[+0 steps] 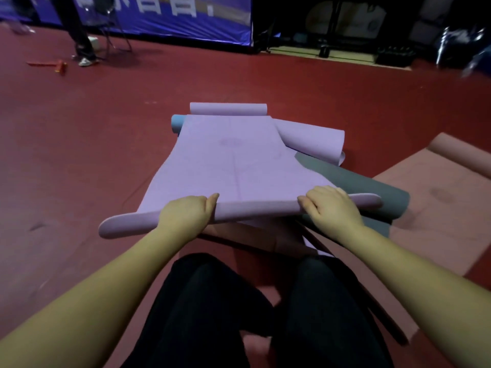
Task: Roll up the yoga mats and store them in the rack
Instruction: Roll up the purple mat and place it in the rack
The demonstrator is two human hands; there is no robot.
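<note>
While you crouch over the pile, this is how things lie:

Left hand: your left hand [187, 212] grips the near rolled edge of the purple mat [225, 160], thumb on top and fingers curled under it, left of the middle.

Right hand: your right hand [330, 205] grips the same rolled edge further right, fingers wrapped over the top of the roll.

Purple mat: its near end is curled into a thin roll lifted off the floor [106, 134] between your hands; the rest stretches away from you, flat and slightly sagging, over the other mats.

Far end: a small purple roll [228, 109] lies across the far side of the pile; you cannot tell if it is part of the mat you hold.

Other mats: a blue roll [177, 123] pokes out on the left under the far end; a second purple roll [313, 140] lies tilted on the right; a grey mat [372, 187] lies beneath, touching your right hand's side of the roll; a pink mat [435, 208] is spread flat on the floor at the right.

Legs: your black trousers [225, 309] are just below the lifted roll.

Background: a blue banner [172, 19] stands at the far edge, with another person's legs [77, 30] near it.
</note>
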